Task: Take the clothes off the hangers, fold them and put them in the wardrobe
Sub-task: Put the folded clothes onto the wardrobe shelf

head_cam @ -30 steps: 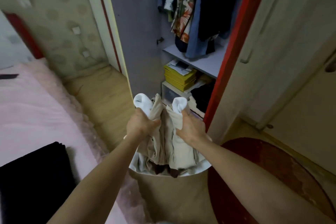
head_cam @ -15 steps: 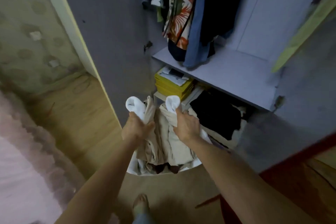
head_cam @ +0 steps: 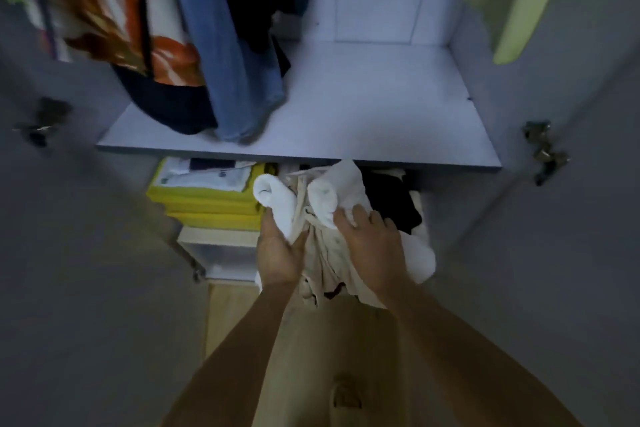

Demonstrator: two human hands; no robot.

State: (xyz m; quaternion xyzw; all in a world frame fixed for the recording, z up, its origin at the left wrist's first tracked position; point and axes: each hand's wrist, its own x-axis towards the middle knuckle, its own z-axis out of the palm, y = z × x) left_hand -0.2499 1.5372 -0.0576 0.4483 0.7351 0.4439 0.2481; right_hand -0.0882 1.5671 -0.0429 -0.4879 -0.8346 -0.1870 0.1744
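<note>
Head view: left hand (head_cam: 278, 255) and right hand (head_cam: 372, 246) both grip the folded clothes (head_cam: 323, 246), at the wardrobe's lower compartment under the shelf (head_cam: 363, 121). Risk: bundle snags the shelf edge and unfolds.

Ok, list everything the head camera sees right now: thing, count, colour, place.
folded clothes bundle: one, beige and white, held at the lower compartment's front
shelf: one, pale grey, across the wardrobe's middle
hanging clothes: several, floral orange and white, blue, dark, above the shelf's left side
green garment: one, lime, upper right
yellow stack: one, yellow, below the shelf, left, with white papers on top
black clothes: one pile, below the shelf, right
door hinges: two, metal, either side
left hand: grips the bundle's left side
right hand: grips the bundle's right side
</note>
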